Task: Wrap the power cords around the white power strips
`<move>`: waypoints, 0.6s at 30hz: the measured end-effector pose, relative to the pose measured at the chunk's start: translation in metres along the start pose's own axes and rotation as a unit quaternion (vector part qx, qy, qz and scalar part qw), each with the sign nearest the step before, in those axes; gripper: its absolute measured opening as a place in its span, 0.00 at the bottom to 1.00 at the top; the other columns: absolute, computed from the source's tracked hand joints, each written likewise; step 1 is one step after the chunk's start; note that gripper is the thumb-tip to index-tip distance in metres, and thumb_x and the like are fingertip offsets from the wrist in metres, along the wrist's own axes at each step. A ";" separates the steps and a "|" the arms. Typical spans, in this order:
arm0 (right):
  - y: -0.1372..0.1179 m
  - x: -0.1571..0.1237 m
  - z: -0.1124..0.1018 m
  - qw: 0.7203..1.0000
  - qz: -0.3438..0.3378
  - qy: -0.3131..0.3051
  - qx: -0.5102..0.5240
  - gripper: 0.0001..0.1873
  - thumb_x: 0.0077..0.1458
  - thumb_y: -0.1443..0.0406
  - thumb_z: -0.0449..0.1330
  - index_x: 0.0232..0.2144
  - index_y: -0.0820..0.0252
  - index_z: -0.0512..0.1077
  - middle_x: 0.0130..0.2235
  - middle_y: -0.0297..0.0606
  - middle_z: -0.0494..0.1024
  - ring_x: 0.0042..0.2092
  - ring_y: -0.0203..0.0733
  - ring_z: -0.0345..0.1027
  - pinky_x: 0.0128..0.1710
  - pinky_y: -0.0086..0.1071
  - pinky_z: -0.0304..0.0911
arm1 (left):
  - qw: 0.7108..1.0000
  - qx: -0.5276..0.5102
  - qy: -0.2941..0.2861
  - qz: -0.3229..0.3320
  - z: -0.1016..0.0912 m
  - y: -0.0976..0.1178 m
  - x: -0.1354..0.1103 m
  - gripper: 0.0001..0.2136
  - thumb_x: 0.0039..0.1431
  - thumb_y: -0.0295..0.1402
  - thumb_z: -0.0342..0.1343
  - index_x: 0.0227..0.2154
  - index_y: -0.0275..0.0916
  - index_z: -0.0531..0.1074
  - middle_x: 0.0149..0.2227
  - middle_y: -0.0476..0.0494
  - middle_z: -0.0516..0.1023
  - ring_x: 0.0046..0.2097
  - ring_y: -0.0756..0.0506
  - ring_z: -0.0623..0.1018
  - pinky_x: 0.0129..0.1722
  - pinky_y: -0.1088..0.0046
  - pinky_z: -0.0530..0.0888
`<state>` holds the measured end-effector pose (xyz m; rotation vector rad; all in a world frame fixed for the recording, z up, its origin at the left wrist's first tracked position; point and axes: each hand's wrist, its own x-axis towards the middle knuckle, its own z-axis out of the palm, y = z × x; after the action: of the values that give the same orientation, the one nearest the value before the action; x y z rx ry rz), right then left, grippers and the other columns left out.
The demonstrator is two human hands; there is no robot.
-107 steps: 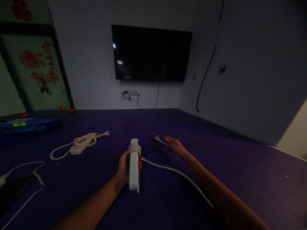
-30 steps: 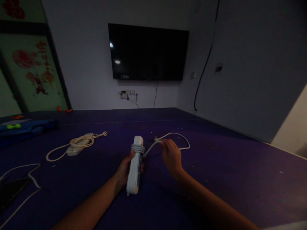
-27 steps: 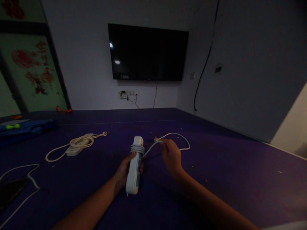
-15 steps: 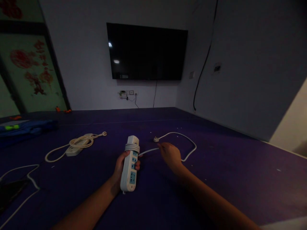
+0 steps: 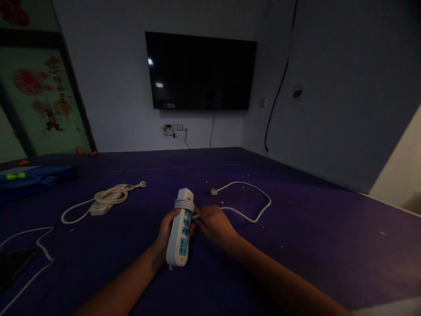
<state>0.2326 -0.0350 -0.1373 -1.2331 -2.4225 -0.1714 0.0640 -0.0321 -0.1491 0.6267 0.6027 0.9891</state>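
Note:
My left hand (image 5: 165, 228) is wrapped round a white power strip (image 5: 180, 232) with blue sockets facing up. Several turns of its white cord (image 5: 250, 199) are wound round the strip's far end (image 5: 183, 204). My right hand (image 5: 212, 224) is closed on the cord right beside the strip. The loose rest of the cord curves over the purple floor (image 5: 296, 237) to the right and back to its plug (image 5: 213, 192).
A second power strip with a coiled beige cord (image 5: 107, 198) lies to the left. Another white cord (image 5: 29, 245) trails at the far left beside a dark object. A blue item (image 5: 36, 175) lies at the back left. A TV (image 5: 200, 70) hangs on the wall.
The strip has turned so its sockets face up. My right hand has slid along the cord from near the plug to the strip. The loose loop lies wider on the floor.

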 end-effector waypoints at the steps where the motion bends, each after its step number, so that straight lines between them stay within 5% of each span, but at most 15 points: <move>1: -0.001 0.000 -0.001 1.000 0.004 -0.008 -0.005 0.19 0.59 0.66 0.52 0.52 0.64 0.68 0.42 0.45 0.77 0.44 0.47 0.68 0.45 0.38 0.59 | 1.000 -0.015 -0.003 -0.004 -0.001 0.000 0.000 0.16 0.54 0.40 0.49 0.36 0.30 0.69 0.22 0.40 0.74 0.23 0.46 0.74 0.24 0.73 0.71; 5: 0.006 0.000 -0.003 1.000 0.017 -0.004 -0.014 0.14 0.60 0.67 0.52 0.46 0.60 0.72 0.40 0.43 0.76 0.43 0.45 0.68 0.43 0.37 0.57 | 0.997 -0.057 -0.016 -0.039 -0.006 0.001 0.002 0.16 0.54 0.40 0.50 0.37 0.30 0.69 0.26 0.38 0.76 0.27 0.44 0.77 0.27 0.71 0.73; 13: 0.009 -0.003 -0.004 0.994 0.041 0.098 0.039 0.06 0.55 0.67 0.58 0.34 0.57 0.76 0.35 0.37 0.78 0.40 0.42 0.67 0.40 0.35 0.54 | 0.995 -0.080 -0.006 -0.050 -0.010 0.002 0.004 0.15 0.57 0.41 0.49 0.31 0.31 0.71 0.26 0.38 0.78 0.28 0.43 0.78 0.30 0.68 0.75; 18: 0.011 -0.004 -0.004 0.989 0.033 0.140 0.039 0.04 0.53 0.67 0.60 0.30 0.58 0.75 0.32 0.36 0.77 0.38 0.41 0.67 0.39 0.34 0.54 | 0.992 -0.099 0.006 -0.079 -0.005 0.003 0.004 0.17 0.60 0.41 0.46 0.36 0.31 0.70 0.29 0.37 0.79 0.30 0.42 0.79 0.31 0.67 0.75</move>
<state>0.2451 -0.0325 -0.1365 -1.1687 -2.1253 -0.2128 0.0599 -0.0262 -0.1510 0.3919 0.5492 0.8922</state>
